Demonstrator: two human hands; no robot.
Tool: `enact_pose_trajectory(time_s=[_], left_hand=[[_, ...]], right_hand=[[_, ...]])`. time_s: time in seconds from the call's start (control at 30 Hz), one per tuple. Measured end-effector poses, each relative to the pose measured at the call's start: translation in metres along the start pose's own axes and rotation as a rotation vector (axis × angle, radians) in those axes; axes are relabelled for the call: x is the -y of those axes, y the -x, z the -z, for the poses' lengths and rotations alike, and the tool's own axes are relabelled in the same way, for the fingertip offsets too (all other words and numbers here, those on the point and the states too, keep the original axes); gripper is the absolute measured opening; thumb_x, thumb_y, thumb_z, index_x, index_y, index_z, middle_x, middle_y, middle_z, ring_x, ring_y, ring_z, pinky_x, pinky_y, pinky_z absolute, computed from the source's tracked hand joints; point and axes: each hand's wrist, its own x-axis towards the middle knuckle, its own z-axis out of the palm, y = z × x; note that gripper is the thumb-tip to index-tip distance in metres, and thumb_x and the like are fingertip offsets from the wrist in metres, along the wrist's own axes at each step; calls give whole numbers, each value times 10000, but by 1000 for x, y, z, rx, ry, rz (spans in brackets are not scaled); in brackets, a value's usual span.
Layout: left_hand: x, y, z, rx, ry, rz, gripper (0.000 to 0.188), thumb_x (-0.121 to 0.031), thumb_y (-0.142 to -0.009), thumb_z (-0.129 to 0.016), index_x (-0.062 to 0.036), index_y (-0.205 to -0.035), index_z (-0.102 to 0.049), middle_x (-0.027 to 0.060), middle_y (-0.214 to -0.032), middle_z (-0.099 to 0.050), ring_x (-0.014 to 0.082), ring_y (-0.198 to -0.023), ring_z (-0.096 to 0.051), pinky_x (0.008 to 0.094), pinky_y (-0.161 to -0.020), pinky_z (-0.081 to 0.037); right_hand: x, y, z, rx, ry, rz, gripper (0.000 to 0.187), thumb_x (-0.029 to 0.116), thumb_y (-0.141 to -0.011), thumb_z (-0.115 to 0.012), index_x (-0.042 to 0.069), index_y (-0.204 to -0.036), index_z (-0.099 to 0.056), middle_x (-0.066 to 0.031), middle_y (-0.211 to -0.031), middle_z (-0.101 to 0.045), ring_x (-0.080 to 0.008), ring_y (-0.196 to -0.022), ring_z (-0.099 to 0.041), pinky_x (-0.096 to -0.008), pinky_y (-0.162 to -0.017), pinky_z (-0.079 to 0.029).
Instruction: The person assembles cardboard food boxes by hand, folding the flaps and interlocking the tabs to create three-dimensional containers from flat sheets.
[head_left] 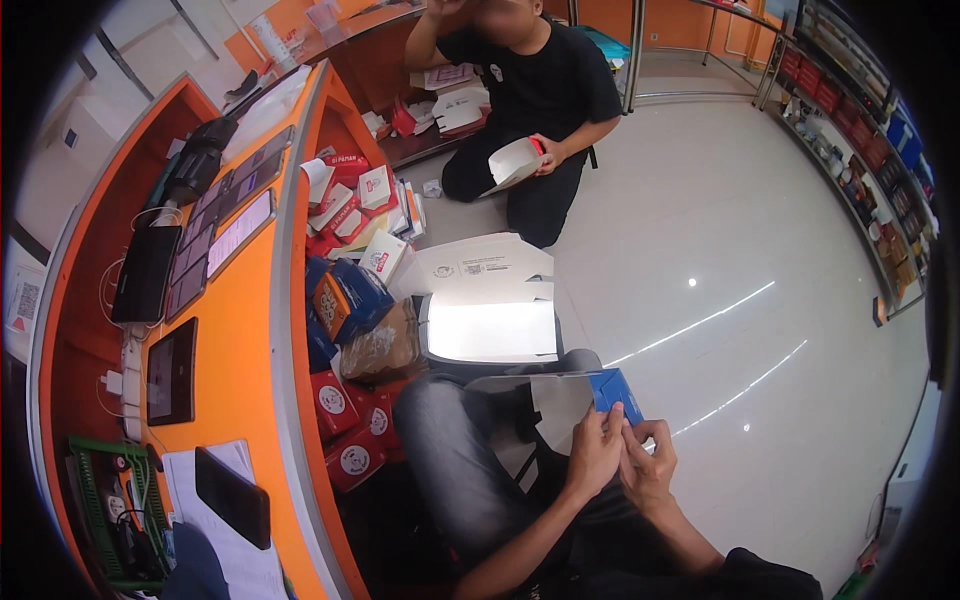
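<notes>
Above my lap I hold a part-folded cardboard food box, blue outside (612,388) and pale grey inside. My left hand (597,452) pinches its blue folded end from the near side. Right beside it, my right hand (648,462) has its fingers closed on the same blue corner, with the thumbs close together. The box's open side spreads leftward over my knees. Just beyond my knees lie unfolded white cardboard blanks (490,330) with cut slots along the right edge. Some of the fingertips are hidden behind the box.
Left, an orange counter (225,350) holds tablets, a phone (232,497) and a green basket (118,510). Beneath it are piled red boxes (355,455), blue boxes (362,295) and a plastic-wrapped bundle (383,342). A co-worker (540,90) sits ahead holding a white carton (513,163). Shelves (850,190) line the right.
</notes>
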Motion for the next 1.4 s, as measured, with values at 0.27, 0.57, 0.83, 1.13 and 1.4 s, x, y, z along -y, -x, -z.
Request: enact_pose_trajectory(time_s=[0.27,0.57,0.83,1.13,1.4], left_hand=[[-3,0,-4,-25,-51,-59,320,-255,-994,-557,65,-980,-551,133,-824,-664,113,-721,-603,289,-612,-479],[5,-2,-3,112,-365,-137,229,-178,-904,-651,43,-880,-598,219,-866,-675,329,-780,-675,401,-669,-508],[45,22,-31,244,-749,-405,429,-38,-851,-534,101,-1254,-480,205,-1093,-625,334,-973,-604,417,-807,-546],[35,26,-17,329,-837,-471,423,-5,-830,-536,68,-1246,-513,201,-1006,-661,327,-913,-626,418,-787,-542],[19,18,-1,352,-618,-313,347,-15,-885,-496,31,-1225,-548,240,-958,-652,395,-947,-619,461,-844,-511]], right_hand=[[-4,-9,2,-38,-146,-213,319,-39,-712,-737,4,-1026,-707,-128,-902,-578,-228,-774,-591,-333,-689,-481],[-44,-29,44,99,-728,-618,273,63,-847,-699,-34,-1085,-608,-74,-945,-614,-115,-835,-603,-261,-713,-506],[-46,-43,33,311,52,-446,318,153,-761,-723,-108,-926,-645,-179,-698,-651,-263,-614,-658,-354,-583,-519],[-54,-76,54,247,44,-520,255,43,-730,-632,-94,-945,-649,-202,-743,-680,-254,-667,-688,-348,-653,-532],[-61,-76,59,263,-144,-611,250,50,-786,-621,-103,-983,-638,-137,-778,-682,-169,-715,-662,-312,-678,-535]])
